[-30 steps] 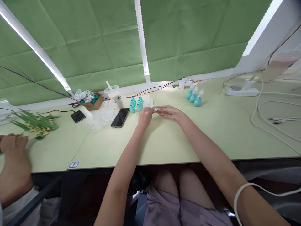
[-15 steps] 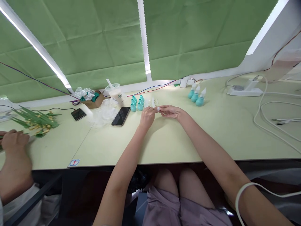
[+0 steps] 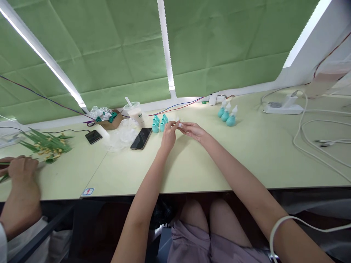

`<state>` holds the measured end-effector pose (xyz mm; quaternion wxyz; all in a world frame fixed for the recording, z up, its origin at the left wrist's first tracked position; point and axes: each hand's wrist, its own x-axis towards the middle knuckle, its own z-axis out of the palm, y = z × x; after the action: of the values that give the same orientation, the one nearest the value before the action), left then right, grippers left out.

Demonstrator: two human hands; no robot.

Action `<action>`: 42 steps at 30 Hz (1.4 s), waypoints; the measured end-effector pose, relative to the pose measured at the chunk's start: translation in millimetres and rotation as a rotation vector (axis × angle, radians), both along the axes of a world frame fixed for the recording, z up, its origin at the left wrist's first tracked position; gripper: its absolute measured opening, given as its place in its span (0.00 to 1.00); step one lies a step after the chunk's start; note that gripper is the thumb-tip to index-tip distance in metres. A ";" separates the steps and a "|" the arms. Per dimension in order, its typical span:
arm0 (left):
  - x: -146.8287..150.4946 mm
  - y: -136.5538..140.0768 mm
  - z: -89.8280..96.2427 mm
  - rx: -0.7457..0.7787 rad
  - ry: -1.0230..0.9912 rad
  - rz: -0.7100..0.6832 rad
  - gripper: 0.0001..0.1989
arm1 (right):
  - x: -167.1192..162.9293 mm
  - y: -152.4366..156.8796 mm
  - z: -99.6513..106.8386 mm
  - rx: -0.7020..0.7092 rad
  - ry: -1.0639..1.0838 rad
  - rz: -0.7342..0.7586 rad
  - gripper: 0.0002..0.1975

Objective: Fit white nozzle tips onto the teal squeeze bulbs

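Note:
My left hand and my right hand meet fingertip to fingertip above the table. Both are pinched on a small white piece, mostly covered by the fingers; its exact kind is hard to make out. Left of my left hand stand several small turquoise vase-shaped pots with open tops, in two rows. Pale small parts behind my fingers are largely hidden. Off to the right, a row of 3 turquoise pots carries white flame-shaped tips.
A phone, a crumpled clear bag, a drink cup and a cardboard box lie to the left. Far left, a co-worker's hand is by artificial greenery. A power strip and white cables lie right.
My hands have shifted slightly left, still pinching the small white piece together. The view has tilted a little. The co-worker's hand has moved slightly.

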<state>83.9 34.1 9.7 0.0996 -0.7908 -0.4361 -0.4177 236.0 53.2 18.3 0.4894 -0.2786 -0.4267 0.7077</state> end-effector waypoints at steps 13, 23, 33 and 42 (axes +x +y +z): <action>-46.0 14.7 6.1 -0.162 -0.441 0.140 0.16 | 16.9 11.2 -1.2 0.005 0.149 -0.180 0.07; -46.7 15.9 0.4 -0.280 -0.426 0.137 0.17 | 29.2 26.3 -8.5 0.007 -0.065 -0.321 0.19; -48.9 9.8 3.9 -0.348 -0.391 0.164 0.11 | 29.3 25.2 -9.4 0.020 -0.041 -0.297 0.19; -50.8 9.6 3.3 -0.376 -0.385 0.147 0.08 | 30.5 24.9 -10.8 0.029 -0.062 -0.303 0.19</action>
<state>33.1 43.8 13.0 -0.1037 -0.6677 -0.5731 -0.4636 266.5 78.1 7.5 0.5811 -0.3542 -0.4050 0.6106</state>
